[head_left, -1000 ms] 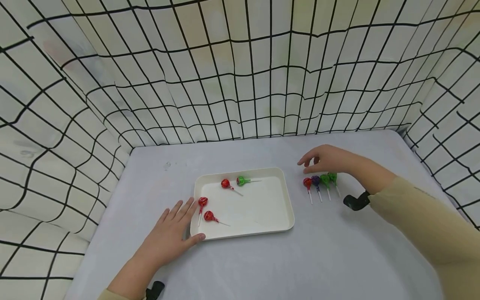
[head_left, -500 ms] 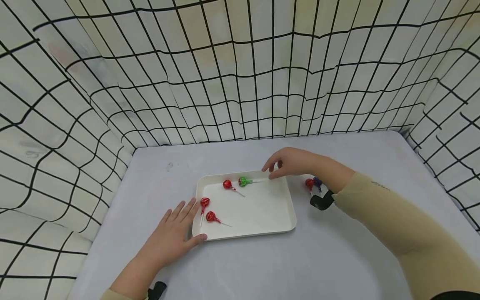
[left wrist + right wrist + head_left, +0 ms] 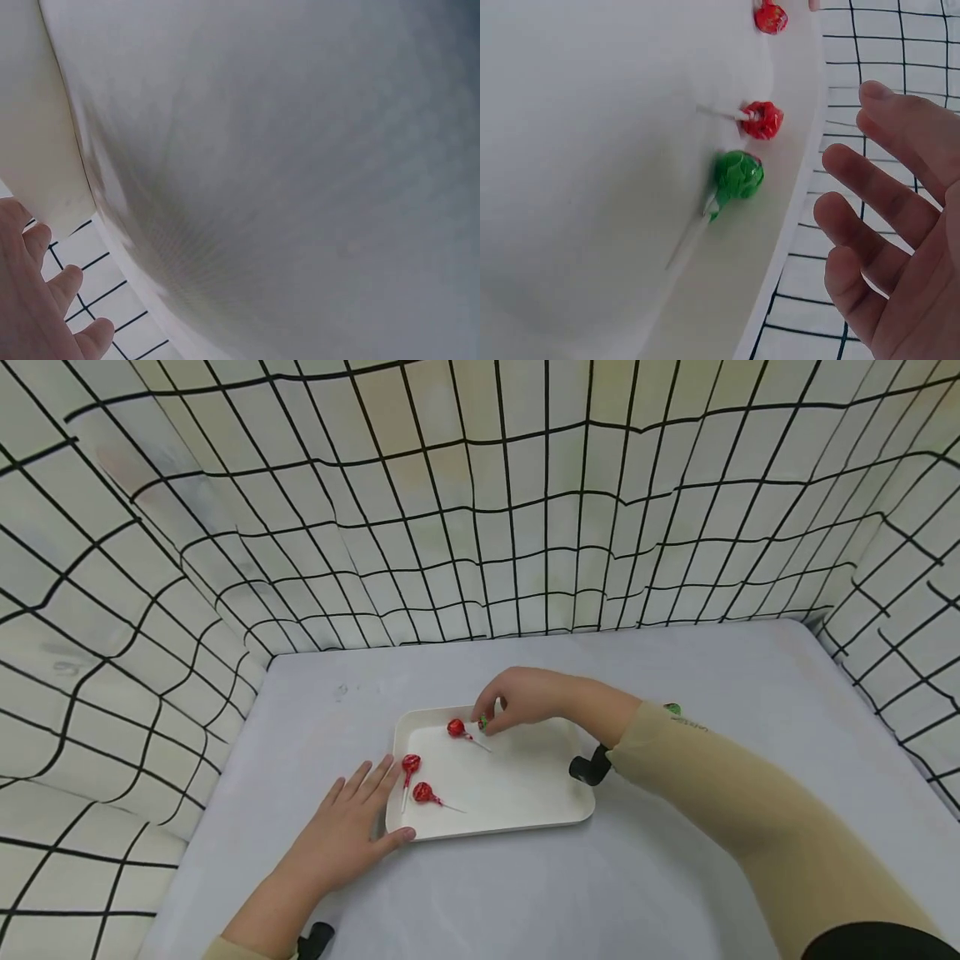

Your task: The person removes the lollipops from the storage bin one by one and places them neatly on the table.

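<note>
My left hand (image 3: 341, 835) lies with fingers spread at the left edge of the white tray (image 3: 510, 785). Over the tray's back part, my right hand (image 3: 528, 695) reaches down at a green lollipop (image 3: 483, 722), mostly covered in the head view. The right wrist view shows the green lollipop (image 3: 739, 175) lying free, with the fingers of my right hand (image 3: 907, 232) bent and apart from it. Beside it is a red lollipop (image 3: 456, 727). Two more red lollipops (image 3: 411, 763) (image 3: 423, 792) lie at the tray's left.
Part of another green lollipop (image 3: 672, 708) shows behind the right sleeve (image 3: 720, 777), right of the tray. A white sheet with a black grid (image 3: 525, 527) stands around the table's back and sides. A black wrist piece (image 3: 591, 766) hangs over the tray's right edge.
My right hand has moved left from above the row of lollipops to the green one in the tray. The sleeve now covers most of that row. My left hand has stayed at the tray.
</note>
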Demonstrator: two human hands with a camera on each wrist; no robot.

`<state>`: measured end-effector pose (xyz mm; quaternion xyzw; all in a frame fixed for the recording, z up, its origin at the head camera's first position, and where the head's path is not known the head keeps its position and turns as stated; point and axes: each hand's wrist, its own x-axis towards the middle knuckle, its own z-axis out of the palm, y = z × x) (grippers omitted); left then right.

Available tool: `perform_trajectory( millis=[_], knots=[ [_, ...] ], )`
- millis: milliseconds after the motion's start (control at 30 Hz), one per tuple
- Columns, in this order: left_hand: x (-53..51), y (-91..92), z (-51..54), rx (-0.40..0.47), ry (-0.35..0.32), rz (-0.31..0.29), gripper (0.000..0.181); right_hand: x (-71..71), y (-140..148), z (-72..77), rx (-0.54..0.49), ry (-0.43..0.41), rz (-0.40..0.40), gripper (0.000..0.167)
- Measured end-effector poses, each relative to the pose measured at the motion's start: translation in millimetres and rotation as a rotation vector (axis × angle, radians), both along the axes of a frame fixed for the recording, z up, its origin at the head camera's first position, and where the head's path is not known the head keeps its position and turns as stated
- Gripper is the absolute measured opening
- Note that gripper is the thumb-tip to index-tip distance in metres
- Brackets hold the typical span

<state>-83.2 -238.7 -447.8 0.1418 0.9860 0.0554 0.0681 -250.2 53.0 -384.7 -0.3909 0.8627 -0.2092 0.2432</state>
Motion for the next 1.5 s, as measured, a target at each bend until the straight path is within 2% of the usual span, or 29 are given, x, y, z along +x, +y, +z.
perform_trajectory(
  millis=[267, 533, 733, 1133, 1367, 1500],
  knots=[
    [0.1, 0.7, 0.2, 0.013, -0.004, -0.005, 0.098, 13.5, -30.5, -13.4, 0.035, 0.034, 0.121, 0.028],
    [1.5, -0.4, 2.6, 0.016, -0.004, -0.01, 0.098, 26.7, -58.5, -23.2, 0.104, 0.157, 0.271, 0.031],
    [2.5, -1.0, 6.0, 0.024, 0.0, -0.016, 0.096, 31.9, -74.9, -29.1, 0.09, 0.25, 0.384, 0.033],
    [2.2, -2.1, 4.0, 0.019, 0.013, -0.028, 0.096, 36.6, -87.5, -37.8, 0.127, 0.326, 0.412, 0.036],
    [2.5, -2.8, 4.9, 0.025, 0.013, -0.032, 0.096, 40.8, -97.6, -42.8, 0.161, 0.306, 0.395, 0.037],
    [2.3, -2.2, 5.4, 0.035, 0.012, -0.034, 0.095, 43.4, -102.0, -44.7, 0.175, 0.319, 0.416, 0.036]
  ],
)
